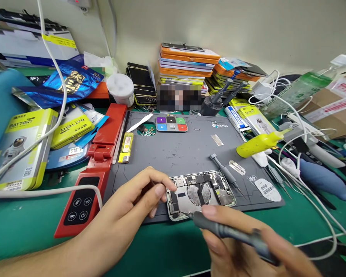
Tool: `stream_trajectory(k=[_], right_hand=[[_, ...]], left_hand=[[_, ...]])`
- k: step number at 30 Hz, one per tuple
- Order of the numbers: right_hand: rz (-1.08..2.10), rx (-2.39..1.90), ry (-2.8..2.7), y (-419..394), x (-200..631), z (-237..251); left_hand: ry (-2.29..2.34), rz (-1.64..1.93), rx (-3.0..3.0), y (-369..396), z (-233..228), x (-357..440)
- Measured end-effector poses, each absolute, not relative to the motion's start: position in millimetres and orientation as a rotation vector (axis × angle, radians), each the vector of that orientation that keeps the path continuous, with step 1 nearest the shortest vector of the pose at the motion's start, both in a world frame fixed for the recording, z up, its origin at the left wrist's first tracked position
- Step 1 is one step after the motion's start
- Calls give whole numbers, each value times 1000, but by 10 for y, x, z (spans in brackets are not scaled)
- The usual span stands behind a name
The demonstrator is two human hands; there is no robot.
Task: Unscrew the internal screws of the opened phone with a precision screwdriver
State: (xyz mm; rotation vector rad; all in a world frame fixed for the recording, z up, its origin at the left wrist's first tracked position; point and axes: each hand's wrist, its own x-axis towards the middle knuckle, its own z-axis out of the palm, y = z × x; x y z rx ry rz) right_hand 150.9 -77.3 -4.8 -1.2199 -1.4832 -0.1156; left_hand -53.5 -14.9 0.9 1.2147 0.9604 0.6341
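A smartphone with its inner parts exposed lies on the front edge of the grey work mat. My left hand is closed at the phone's upper left corner, the index fingertip over its rim and the thumb beside it. A dark precision screwdriver is gripped in my right hand, which is shut on its handle. The screwdriver's thin tip points left at the lower left part of the phone, where contact with a screw is too small to make out. Another screwdriver lies just behind the phone.
On the mat lie a razor blade, a yellow lighter and a coloured panel. A red device flanks the left side. A yellow bottle, cables and tools crowd the right. Stacked orange boxes stand behind.
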Motion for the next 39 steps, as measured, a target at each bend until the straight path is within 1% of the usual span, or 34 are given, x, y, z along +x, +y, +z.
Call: stream_trajectory(k=[1, 3, 5, 9, 16, 21, 30, 39], right_hand=[[-53, -1229, -1397, -785, 1507, -48], [47, -1230, -1434, -770, 1507, -41], [-27, -1142, -1300, -718, 1510, -32], [49, -977, -1290, -607, 1540, -27], [425, -880, -1272, -575, 1582, 39], [449, -907, -1303, -613, 1580, 31], [618, -1034, -1096, -708, 1498, 33], [623, -1072, -1114, -711, 1502, 24]], left_hand=[[947, 648, 1207, -140, 16, -519], [921, 659, 1172, -124, 35, -489], [882, 662, 1123, -114, 53, -467], [814, 653, 1067, -108, 71, -455], [831, 703, 1043, -122, 90, -456], [834, 726, 1071, -134, 103, -463], [818, 737, 1077, -123, 84, -451], [826, 766, 1182, -138, 78, -476]])
